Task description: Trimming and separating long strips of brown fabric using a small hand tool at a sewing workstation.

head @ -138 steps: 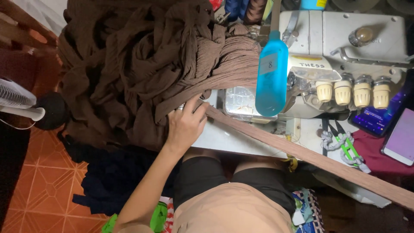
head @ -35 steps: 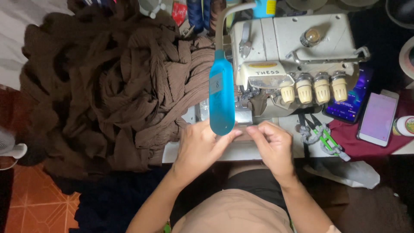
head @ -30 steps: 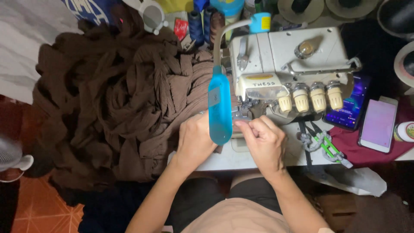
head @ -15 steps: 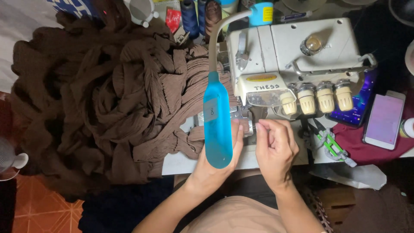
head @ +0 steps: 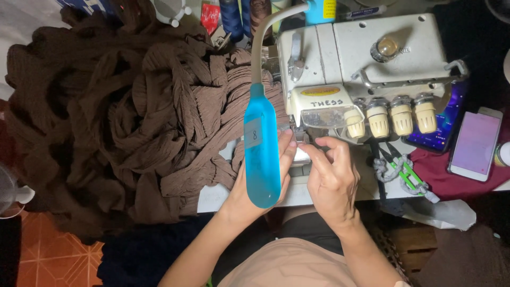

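A white overlock sewing machine (head: 366, 69) stands on a table, with several cream tension knobs along its front. A big heap of brown ribbed fabric (head: 122, 122) lies to its left. A blue lamp head (head: 261, 154) on a grey gooseneck hangs over my left hand (head: 255, 191) and hides most of it. Its fingertips touch the metal plate under the needle. My right hand (head: 332, 178) sits beside it, fingers pinched together at the presser foot area. What they pinch is too small to tell.
Two phones (head: 475, 143) lie at the right on dark red cloth (head: 451, 170). Green-handled snips (head: 406, 175) rest in front of the machine. Thread cones and clutter (head: 234, 16) stand behind. An orange tiled floor (head: 48, 255) shows at lower left.
Earlier my left hand lay on the fabric with a brown strip across my lap. Both hands have since come together at the needle area, and the view has moved closer.
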